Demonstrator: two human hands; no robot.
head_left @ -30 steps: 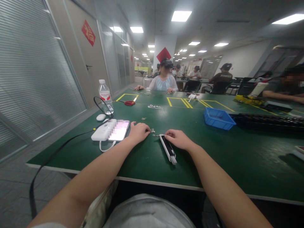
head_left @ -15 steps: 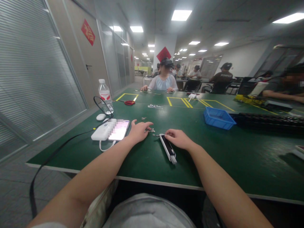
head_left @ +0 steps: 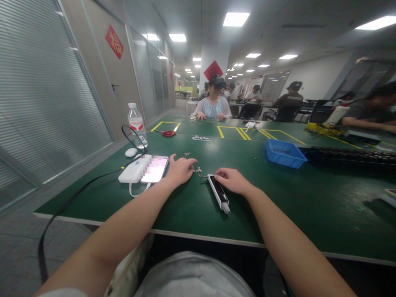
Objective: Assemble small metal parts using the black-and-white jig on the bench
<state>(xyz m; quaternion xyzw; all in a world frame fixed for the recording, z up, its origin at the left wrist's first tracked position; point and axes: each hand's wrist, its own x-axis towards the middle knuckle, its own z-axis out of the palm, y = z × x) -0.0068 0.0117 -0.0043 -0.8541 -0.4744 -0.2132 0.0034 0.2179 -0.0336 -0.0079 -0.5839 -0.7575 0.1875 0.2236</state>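
1. The left hand (head_left: 179, 171) lies on the flat green table (head_left: 278, 198). Its fingers are spread out and loose. It holds nothing. The pointing finger reaches toward some small silver metal rings (head_left: 198, 169) and its tip is just beside them.
2. The right hand (head_left: 232, 180) has bent fingers. They pinch the far end of a long thin black and white bar (head_left: 219, 193). The bar lies flat on the table, in the middle, between the two arms. Its near end points back at the person.
3. One more tiny ring lies just beside the far end of the bar. The rest sit in a little bunch near the left fingertips.
4. The rings are very small, so I think soft, slow fingers work best. Pinch just one ring with the thumb and pointing finger, and do not push the bunch away.
5. I think the right hand should press the bar down flat so it does not slide or turn.
6. A phone with a lit screen (head_left: 154, 168) and a white power bank (head_left: 133, 173) lie just beside the left wrist. Mind the wrist does not bump them.
7. A blue plastic tray (head_left: 284, 153) sits well apart on the right. A clear water bottle (head_left: 136, 126) and red scissors (head_left: 168, 133) are farther back on the left.
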